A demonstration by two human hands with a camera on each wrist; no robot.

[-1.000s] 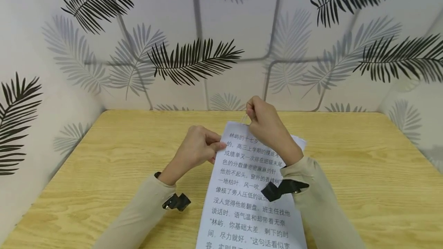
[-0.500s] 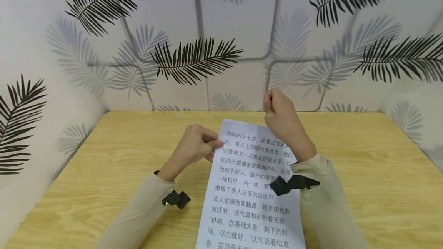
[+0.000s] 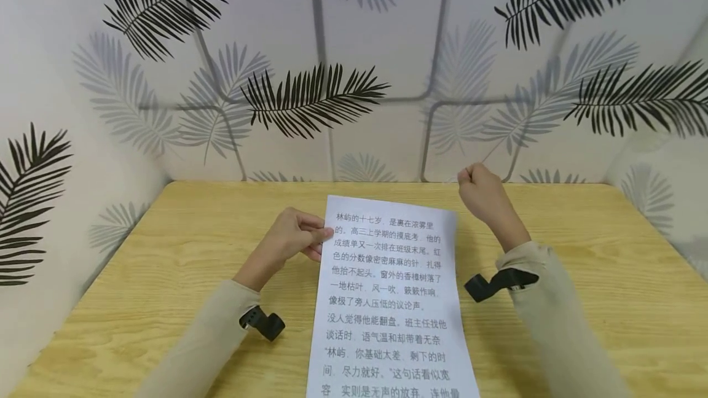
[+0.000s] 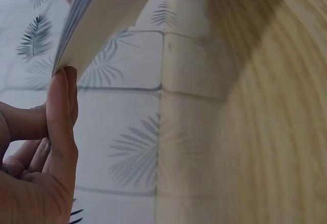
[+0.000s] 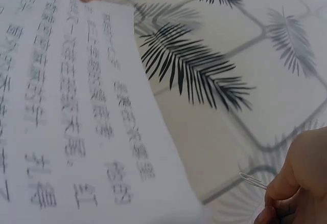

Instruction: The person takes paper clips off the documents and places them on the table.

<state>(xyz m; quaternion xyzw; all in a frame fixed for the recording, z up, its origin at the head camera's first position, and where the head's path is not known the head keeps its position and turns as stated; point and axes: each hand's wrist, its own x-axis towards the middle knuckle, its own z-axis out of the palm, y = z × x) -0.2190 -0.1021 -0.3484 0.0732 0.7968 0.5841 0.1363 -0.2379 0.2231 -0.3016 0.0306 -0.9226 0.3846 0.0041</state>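
Observation:
My left hand pinches the left edge of a stack of printed paper between thumb and fingers, near its top corner. The left wrist view shows several sheets edge-on above the fingertips. Beyond the top right corner of the stack, apart from it, my right hand pinches a pale paper clip. That paper clip sticks out of the fingers in the right wrist view; its other end is hidden by them. The lower part of the stack runs out of the head view.
A wood-grain table lies under both arms. Behind it stands a pale wall covering with a leaf print. Black camera straps sit on both wrists.
The right hand and the paper clip, at the stack's top edge a second ago, have come away from it and gone right. The left hand and the stack have shifted left.

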